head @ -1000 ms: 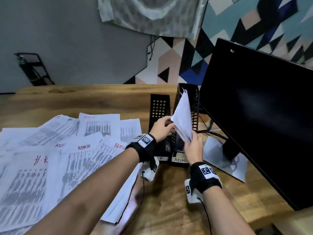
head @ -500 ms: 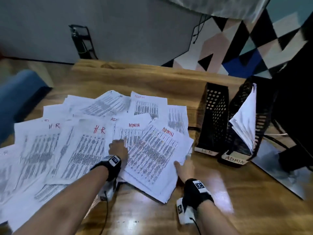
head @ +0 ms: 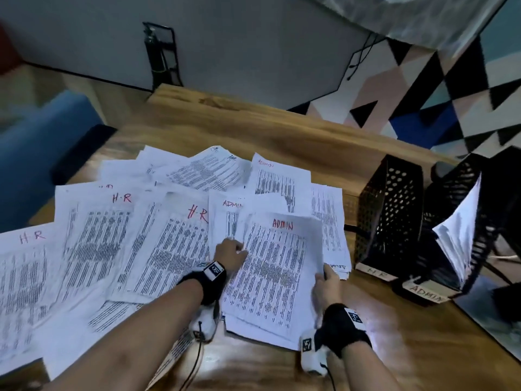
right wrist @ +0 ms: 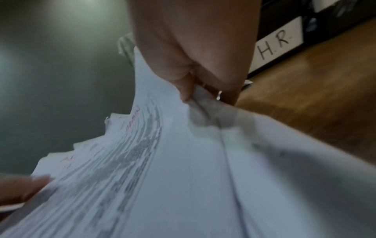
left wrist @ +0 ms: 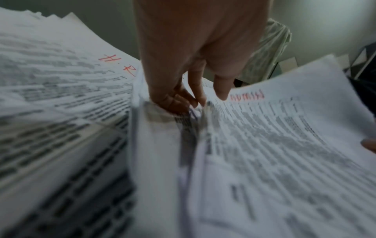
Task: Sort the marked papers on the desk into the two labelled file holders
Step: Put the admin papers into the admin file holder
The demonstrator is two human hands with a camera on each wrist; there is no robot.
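Note:
Printed sheets marked H.R or ADMIN in red lie fanned over the wooden desk (head: 282,128). Both hands hold one ADMIN sheet (head: 276,275) near the desk's front. My left hand (head: 229,253) pinches its left edge (left wrist: 195,103). My right hand (head: 327,283) pinches its right edge between thumb and fingers (right wrist: 191,96), lifting it off the pile. To the right stand two black perforated file holders: the H.R holder (head: 389,215), whose label shows in the right wrist view (right wrist: 274,45), and the ADMIN holder (head: 451,235) with white papers (head: 459,232) leaning in it.
H.R sheets (head: 180,244) cover the desk's left half. A dark monitor edge (head: 507,193) and its stand rise at the far right behind the holders. Bare wood shows in front of the holders and along the desk's back edge. A blue seat (head: 36,148) sits left of the desk.
One second ago both hands were at the ADMIN holder with papers. They came back left to the pile, and now they pinch the top ADMIN sheet, its right edge raised.

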